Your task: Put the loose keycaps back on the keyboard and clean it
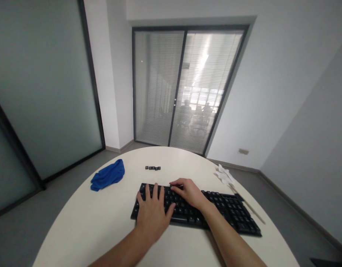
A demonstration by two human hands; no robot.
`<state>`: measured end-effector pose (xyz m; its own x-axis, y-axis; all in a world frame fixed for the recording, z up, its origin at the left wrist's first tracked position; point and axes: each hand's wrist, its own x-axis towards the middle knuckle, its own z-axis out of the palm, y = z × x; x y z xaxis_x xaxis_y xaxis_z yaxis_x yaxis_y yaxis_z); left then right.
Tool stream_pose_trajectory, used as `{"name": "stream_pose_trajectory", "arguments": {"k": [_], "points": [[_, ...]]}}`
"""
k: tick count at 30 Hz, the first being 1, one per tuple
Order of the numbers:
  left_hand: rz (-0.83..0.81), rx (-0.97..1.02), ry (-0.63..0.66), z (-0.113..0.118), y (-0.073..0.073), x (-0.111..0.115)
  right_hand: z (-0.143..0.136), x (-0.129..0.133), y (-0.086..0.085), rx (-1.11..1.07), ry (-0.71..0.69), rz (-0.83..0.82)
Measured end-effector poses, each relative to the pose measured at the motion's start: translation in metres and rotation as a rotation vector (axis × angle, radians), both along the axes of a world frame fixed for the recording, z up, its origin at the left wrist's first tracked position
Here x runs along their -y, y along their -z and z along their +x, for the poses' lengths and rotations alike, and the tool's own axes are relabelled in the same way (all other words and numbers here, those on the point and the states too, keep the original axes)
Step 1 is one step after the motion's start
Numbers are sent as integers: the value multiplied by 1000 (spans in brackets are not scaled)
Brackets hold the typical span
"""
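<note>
A black keyboard [229,207] lies at a slant across the round table. My left hand [152,211] rests flat over its left end, fingers spread and holding nothing. At the keyboard's far edge, my right hand [189,191] has thumb and index finger closed in a pinch. A small dark keycap [171,185] shows between those fingertips at the top row; whether it is seated or lifted, I cannot tell. Beyond the keyboard, several loose black keycaps [153,168] stand in a short row on the table.
A crumpled blue cloth [108,175] lies at the left of the white table [84,222]. On the right are crumpled white tissue [224,174] and a thin stick-like brush [253,209], beside the keyboard. The table's curved edge borders the grey floor.
</note>
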<state>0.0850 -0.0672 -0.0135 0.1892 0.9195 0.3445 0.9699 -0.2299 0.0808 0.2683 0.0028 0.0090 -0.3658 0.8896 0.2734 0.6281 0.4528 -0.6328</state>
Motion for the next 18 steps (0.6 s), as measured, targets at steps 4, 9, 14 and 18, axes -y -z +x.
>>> {"name": "stream_pose_trajectory", "arguments": {"k": [4, 9, 14, 18], "points": [[7, 2, 3, 0, 1, 0, -1, 1, -4, 62, -15, 25], [-9, 10, 3, 0, -1, 0, -1, 4, -8, 87, -56, 24], [-12, 16, 5, -1, -3, 0, -3, 5, -9, 81, 18, 3], [-13, 20, 9, -1, -2, -1, -6, 5, -8, 99, 70, -17]]}}
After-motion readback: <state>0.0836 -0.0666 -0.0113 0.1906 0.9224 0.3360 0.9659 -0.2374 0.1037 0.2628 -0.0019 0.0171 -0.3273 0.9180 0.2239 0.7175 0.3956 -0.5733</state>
